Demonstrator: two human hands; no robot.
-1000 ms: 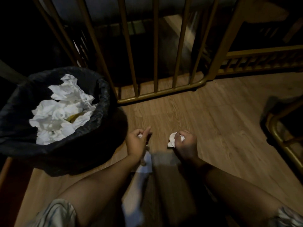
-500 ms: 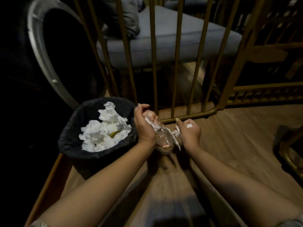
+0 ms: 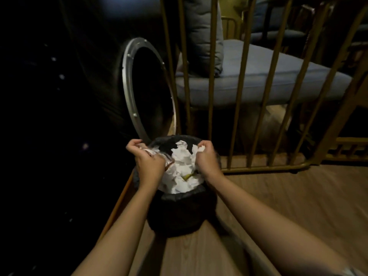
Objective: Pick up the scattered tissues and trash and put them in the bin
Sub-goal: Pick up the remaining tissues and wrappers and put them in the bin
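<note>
- Change vs half a sec ago: both hands were mid-frame over the wood floor, right of the bin; now both sit over the bin mouth, lower centre of frame. A sec ago they were low at the floor, each grabbing a scrap.
- Meaning: pickup done for this load, carry done; only the drop is left, I judge. Nothing let go yet.
- Left hand (image 3: 148, 158): fingers curled, gripping a clear crinkly plastic wrapper (image 3: 157, 154) w/ white tissue bunched in it; sits over the bin's left rim.
- Right hand (image 3: 205, 156): fingers curled tight round a small white tissue wad (image 3: 201, 148), only a bit pokes out at the knuckles; over the bin's right rim.
- Bin (image 3: 179, 212): small, round, black bag liner, on the floor at lower centre, just in front of the gold railing (image 3: 239, 108).
- Contents: crumpled white tissues (image 3: 183, 168) heaped to about rim level; one yellow-green scrap (image 3: 187, 176) among them, can't tell what it is.
- Bin looks near full, so the new bits may sit on top & could roll off; a push down may be needed.
- Floor (image 3: 288, 196) at right of frame: no scraps visible in this view; left side too dark to tell.
</note>
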